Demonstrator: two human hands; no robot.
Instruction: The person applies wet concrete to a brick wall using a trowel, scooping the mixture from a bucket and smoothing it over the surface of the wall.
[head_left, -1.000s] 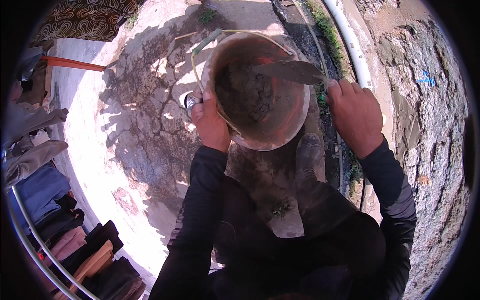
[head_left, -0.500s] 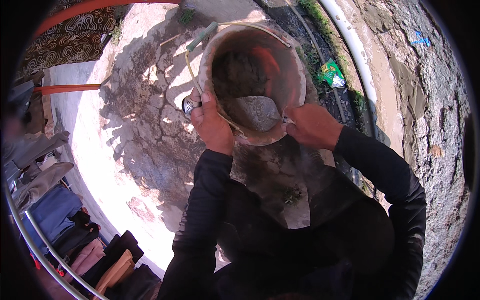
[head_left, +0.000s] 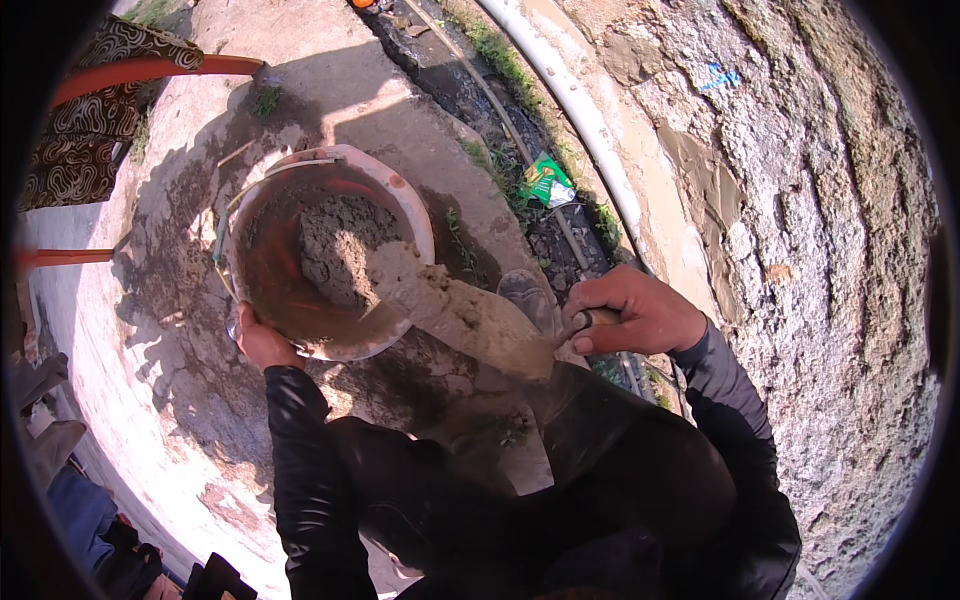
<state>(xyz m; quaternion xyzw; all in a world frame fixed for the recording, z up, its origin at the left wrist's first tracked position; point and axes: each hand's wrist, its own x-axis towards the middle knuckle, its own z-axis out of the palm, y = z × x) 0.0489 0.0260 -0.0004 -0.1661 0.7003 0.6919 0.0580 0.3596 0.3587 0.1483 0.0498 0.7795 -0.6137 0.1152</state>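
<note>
A bucket (head_left: 425, 232) tilts toward me at the left of centre, its pale rim smeared with mortar. Wet grey mortar (head_left: 345, 245) lies inside. My left hand (head_left: 268, 340) grips the near left rim; some of its fingers are hidden behind the wall. My right hand (head_left: 640, 312) is closed around the handle of a trowel (head_left: 500, 335). The broad, mortar-coated blade reaches left over the bucket's right rim, and lumps of mortar sit near its far end. A small shiny object by my left fingers is too small to make out.
A rough wall (head_left: 810, 260) with a smooth wet patch (head_left: 700, 180) rises on the right. Along its foot run a white pipe (head_left: 570, 90) and a gutter with a green packet (head_left: 548, 182). My boot (head_left: 528, 292) stands below the trowel. Patterned cloth (head_left: 80, 150) hangs at left.
The trowel has come up from inside the bucket and out over its right rim, with mortar on it. The bucket, with my left hand on it, now appears lower and farther left.
</note>
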